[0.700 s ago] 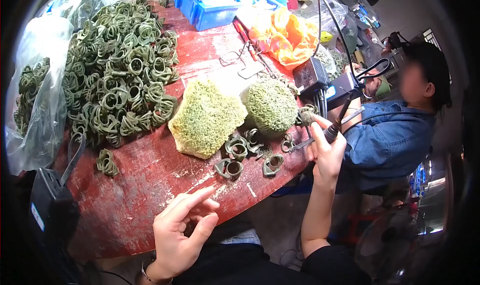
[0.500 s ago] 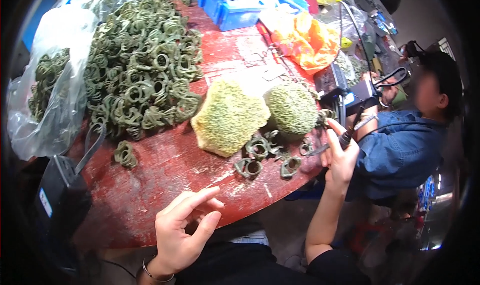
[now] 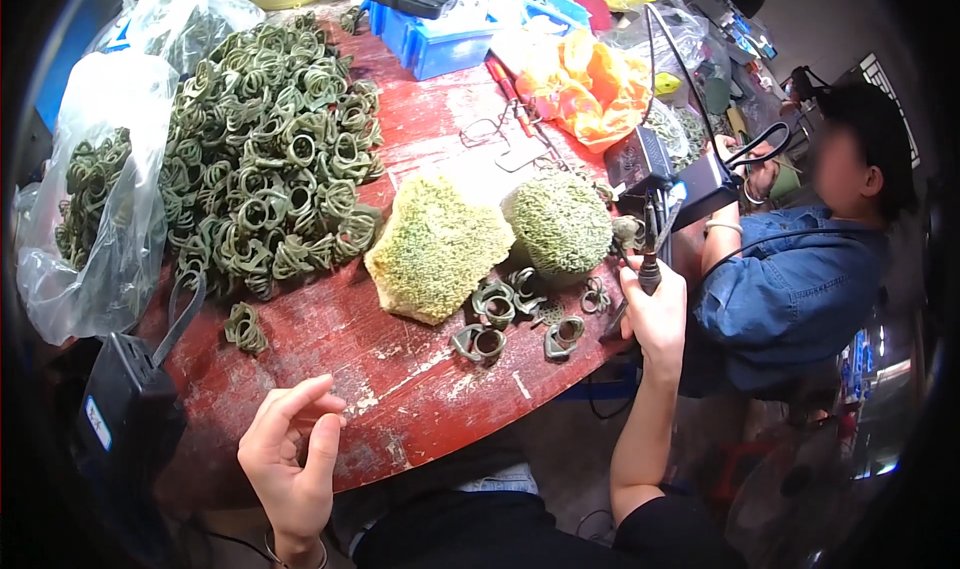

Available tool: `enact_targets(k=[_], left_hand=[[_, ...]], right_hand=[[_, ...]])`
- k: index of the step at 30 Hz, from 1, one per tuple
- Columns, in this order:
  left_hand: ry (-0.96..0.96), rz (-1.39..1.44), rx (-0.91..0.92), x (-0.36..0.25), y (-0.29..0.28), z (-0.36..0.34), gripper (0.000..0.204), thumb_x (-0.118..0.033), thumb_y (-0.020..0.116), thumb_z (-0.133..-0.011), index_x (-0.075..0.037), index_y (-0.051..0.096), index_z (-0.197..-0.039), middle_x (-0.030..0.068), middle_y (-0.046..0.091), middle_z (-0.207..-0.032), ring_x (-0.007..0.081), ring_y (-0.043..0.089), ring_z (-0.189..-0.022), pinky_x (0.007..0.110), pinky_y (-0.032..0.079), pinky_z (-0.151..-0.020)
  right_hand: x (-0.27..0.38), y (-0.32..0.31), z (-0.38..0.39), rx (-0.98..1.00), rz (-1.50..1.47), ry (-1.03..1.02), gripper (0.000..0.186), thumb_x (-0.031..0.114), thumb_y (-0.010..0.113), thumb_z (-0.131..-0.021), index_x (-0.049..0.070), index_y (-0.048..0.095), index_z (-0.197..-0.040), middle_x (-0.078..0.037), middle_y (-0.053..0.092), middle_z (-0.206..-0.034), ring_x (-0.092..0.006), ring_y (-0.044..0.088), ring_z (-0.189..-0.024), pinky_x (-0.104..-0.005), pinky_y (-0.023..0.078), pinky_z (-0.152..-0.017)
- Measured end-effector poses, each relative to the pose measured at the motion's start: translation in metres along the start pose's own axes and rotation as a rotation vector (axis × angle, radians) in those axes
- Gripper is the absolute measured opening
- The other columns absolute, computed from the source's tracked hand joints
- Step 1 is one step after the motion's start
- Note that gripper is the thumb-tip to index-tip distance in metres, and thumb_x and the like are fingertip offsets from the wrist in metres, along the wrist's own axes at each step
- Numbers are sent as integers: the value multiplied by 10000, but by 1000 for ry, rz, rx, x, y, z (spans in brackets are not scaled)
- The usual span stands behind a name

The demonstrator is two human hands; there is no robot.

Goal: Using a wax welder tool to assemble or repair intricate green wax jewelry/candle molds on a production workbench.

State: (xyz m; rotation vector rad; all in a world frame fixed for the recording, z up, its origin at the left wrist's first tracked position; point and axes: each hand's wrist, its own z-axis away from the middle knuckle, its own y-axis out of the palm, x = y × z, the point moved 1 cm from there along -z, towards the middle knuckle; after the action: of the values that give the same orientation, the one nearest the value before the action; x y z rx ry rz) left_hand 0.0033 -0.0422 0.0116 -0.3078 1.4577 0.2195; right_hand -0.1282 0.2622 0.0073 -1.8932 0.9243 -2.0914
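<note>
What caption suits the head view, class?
Right hand grips a black tool, left hand half-curled, green rings heaped beyond.

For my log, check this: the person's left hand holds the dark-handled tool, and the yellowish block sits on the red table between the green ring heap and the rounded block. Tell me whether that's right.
Not quite: the head view shows the right hand holding the dark-handled tool, not the left hand. The yellowish block is placed correctly.

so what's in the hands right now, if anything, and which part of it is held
The right hand holds a pen-like tool by its dark grip; the left hand looks empty.
</note>
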Motion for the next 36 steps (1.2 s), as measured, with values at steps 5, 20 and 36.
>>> enact_targets(k=[5,20,36], left_hand=[[50,-30,-6,2,-2,0,234,22,497,-815,68,544,-1039,73,561,-845,84,530,-689,172,395,-555],[252,-505,-424,-5,-31,-13,251,63,531,-779,-4,600,-1011,52,549,-894,84,535,-731,187,428,-623],[293,92,129,2,-9,-5,213,1,741,-626,27,579,-762,228,574,-1041,273,564,-989,340,475,-789]], right_hand=[[8,-16,-2,-42,-14,-32,113,55,539,-815,-49,569,-845,-26,475,-480,-90,443,-328,-238,311,-318],[27,-9,38,-23,-67,-127,292,48,471,-851,-39,505,-1127,40,412,-524,-26,304,-333,-204,224,-295],[58,66,124,521,-617,-1,364,316,598,-826,-39,575,-750,-41,482,-457,-75,423,-342,-175,279,-332]])
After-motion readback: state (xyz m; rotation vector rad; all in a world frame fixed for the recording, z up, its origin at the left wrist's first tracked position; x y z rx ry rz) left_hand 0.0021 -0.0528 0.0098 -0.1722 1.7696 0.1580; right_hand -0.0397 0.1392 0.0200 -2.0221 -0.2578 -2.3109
